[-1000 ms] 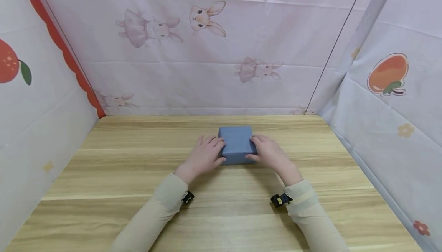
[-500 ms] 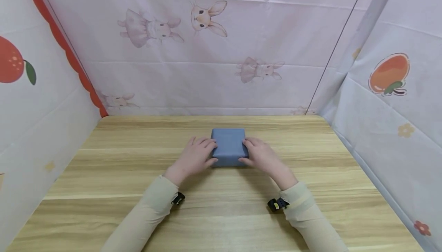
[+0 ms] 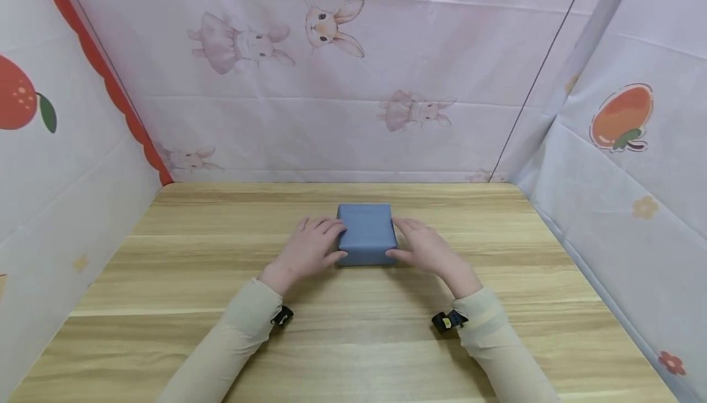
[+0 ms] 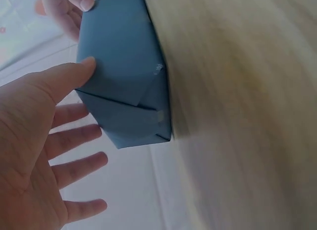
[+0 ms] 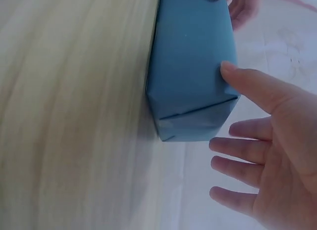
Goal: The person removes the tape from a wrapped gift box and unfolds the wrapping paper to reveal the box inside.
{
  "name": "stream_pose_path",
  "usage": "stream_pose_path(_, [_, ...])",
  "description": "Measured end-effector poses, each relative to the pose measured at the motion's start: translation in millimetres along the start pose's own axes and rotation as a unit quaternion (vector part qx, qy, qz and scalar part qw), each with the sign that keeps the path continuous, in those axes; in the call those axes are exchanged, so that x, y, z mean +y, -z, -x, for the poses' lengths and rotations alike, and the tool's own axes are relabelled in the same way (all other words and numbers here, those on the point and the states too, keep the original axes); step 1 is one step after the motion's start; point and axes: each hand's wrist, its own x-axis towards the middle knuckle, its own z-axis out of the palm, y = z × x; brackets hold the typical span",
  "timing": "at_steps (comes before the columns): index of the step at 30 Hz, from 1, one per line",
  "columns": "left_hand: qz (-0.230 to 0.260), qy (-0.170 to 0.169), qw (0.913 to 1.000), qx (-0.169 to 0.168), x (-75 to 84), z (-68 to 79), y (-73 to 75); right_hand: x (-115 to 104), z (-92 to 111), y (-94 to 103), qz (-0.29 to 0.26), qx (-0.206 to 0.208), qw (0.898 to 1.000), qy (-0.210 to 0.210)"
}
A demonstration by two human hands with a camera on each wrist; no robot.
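Note:
A box wrapped in blue paper (image 3: 366,228) lies flat on the wooden table, with folded paper flaps at its ends. On its left side my left hand (image 3: 307,248) touches it, fingers at the upper left edge and thumb on the front face. In the left wrist view that thumb (image 4: 86,66) rests on the paper while the other fingers are spread and nearly straight. My right hand (image 3: 429,248) is at the right side. The right wrist view has its thumb (image 5: 233,71) on the front face, the other fingers extended beside the end flap, apart from it.
A light wood table (image 3: 353,329) spreads around the box. Behind it hangs a pale cloth with rabbit prints (image 3: 331,115). Fruit-printed cloths stand at the left and right sides (image 3: 624,237). Each wrist wears a small black device.
The box and both hands shifted left and slightly nearer, then stopped. Since half a second ago my right fingers have eased off the box's top edge, and the right hand has moved slightly right.

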Motion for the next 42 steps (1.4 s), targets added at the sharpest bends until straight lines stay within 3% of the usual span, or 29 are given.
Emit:
stream_pose_path(4, [0.017, 0.032, 0.9993, -0.007, -1.5, 0.6, -1.9, 3.3, -0.7, -1.0, -0.008, -0.010, 1.000, -0.007])
stream_pose_path(9, [0.056, 0.086, 0.9933, -0.052, -1.3, -0.2, -3.3, 7.0, -2.7, -4.6, -0.003, -0.019, 1.000, 0.005])
stream_pose_path(15, [0.084, 0.122, 0.9852, -0.086, 1.0, -1.1, -6.0, 6.6, -3.2, -5.0, 0.007, -0.028, 1.000, 0.011])
stream_pose_path(23, [0.075, 0.113, 0.9858, -0.099, 5.4, -2.0, -8.2, 5.4, -2.9, -6.5, 0.026, -0.014, 0.999, 0.027])
stream_pose_path(29, [0.082, 0.114, 0.9860, -0.090, 6.9, -1.3, -8.4, 4.6, -1.6, -7.7, 0.024, 0.002, 0.999, 0.033])
stream_pose_path(37, [0.104, 0.108, 0.9879, -0.039, 6.8, -3.3, -4.3, 3.7, -2.3, -3.8, -0.037, 0.027, 0.999, 0.023])
stream_pose_path(42, [0.135, 0.120, 0.9827, -0.040, 6.5, -3.7, -1.0, 4.6, -2.6, -2.0, -0.071, 0.026, 0.997, -0.001])
